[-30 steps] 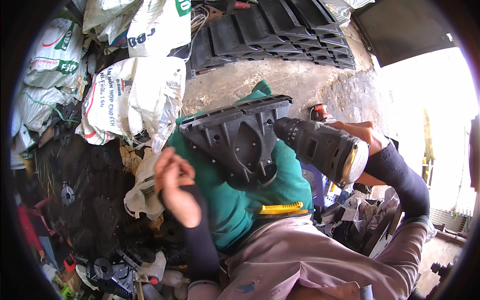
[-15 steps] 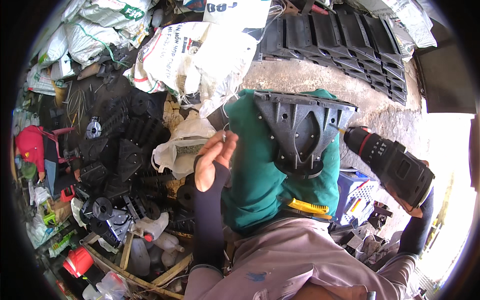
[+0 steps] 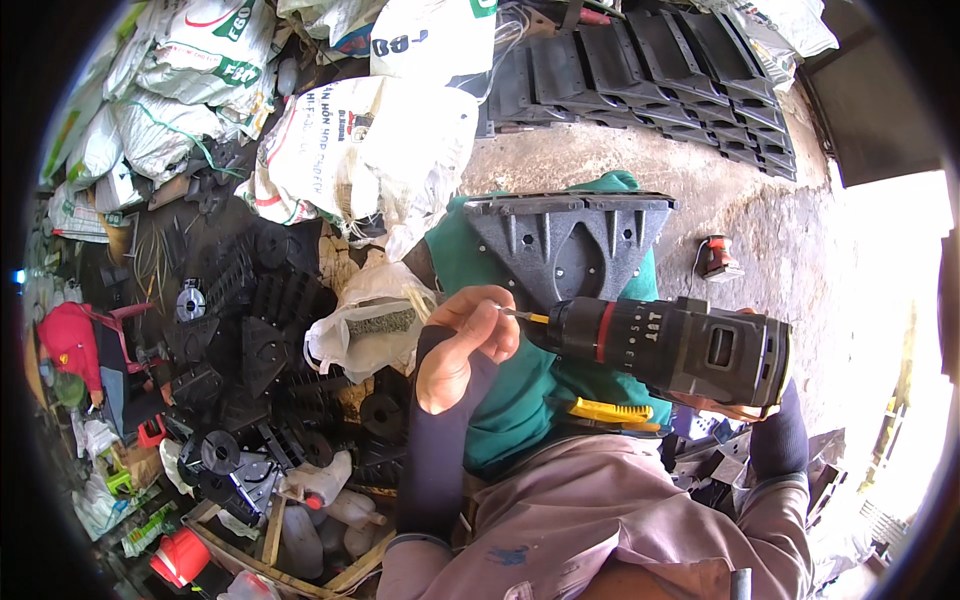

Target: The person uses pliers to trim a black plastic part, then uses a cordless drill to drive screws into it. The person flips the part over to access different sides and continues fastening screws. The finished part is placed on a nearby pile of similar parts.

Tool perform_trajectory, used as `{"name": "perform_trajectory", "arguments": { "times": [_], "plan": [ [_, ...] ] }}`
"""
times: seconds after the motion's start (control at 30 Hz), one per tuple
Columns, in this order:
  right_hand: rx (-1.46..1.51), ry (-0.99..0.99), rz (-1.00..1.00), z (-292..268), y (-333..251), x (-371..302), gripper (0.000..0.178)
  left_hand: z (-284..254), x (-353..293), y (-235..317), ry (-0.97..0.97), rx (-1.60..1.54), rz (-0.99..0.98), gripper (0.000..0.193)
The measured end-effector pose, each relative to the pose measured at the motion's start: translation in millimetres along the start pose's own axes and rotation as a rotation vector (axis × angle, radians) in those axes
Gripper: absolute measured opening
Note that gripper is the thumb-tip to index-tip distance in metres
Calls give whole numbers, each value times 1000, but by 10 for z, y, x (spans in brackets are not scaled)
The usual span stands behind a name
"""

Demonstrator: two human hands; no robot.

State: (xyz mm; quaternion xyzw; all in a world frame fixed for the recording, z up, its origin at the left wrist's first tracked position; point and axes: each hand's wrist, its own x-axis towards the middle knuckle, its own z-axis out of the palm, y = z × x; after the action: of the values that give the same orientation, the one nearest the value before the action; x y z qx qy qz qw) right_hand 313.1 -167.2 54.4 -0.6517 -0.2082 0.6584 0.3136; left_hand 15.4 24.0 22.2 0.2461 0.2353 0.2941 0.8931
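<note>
Head view: the left hand (image 3: 465, 345) is raised in front of the chest, fingers pinched together around the thin metal bit (image 3: 515, 315) at the nose of a cordless drill (image 3: 670, 345); the fingertips touch the bit just ahead of the yellow collar. The right hand (image 3: 735, 408) grips the drill from beneath, mostly hidden behind the tool body, only a strip of fingers showing under the black housing. The drill lies roughly level, its nose pointing to the person's left, with a red band behind the chuck.

Directly behind the drill a black moulded plastic part (image 3: 570, 240), ribbed and wedge-shaped, rests against green cloth (image 3: 520, 390) over the person's lap; whether it touches the drill cannot be determined. A yellow tool (image 3: 610, 412) lies on the cloth just below the drill.

To the person's left a heap of similar black plastic parts (image 3: 250, 340) covers the ground, with a clear bag of small items (image 3: 365, 325) beside it. White woven sacks (image 3: 370, 140) are piled further back. A row of black parts (image 3: 650, 60) lies stacked on the concrete floor (image 3: 740, 230), and a small red object (image 3: 718, 255) sits well apart on the right
</note>
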Motion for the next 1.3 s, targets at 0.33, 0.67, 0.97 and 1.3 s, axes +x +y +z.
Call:
{"name": "perform_trajectory", "arguments": {
  "times": [0.33, 0.67, 0.97, 1.3],
  "plan": [
    [-230, 16, -192, 87, -176, -9, 58, -79, 35, 15, -38, 207, -75, 22],
    [-823, 99, -725, 322, -823, -174, 65, 216, 310, -126, 21, -273, -215, 24],
    [-914, 174, -469, 430, -1479, -379, 51, 332, 463, -143, 111, -288, -197, 31],
    [-1189, 45, -696, 626, -1551, -318, 62, 352, 469, -211, 171, -467, -190, 41]
  ]
}}
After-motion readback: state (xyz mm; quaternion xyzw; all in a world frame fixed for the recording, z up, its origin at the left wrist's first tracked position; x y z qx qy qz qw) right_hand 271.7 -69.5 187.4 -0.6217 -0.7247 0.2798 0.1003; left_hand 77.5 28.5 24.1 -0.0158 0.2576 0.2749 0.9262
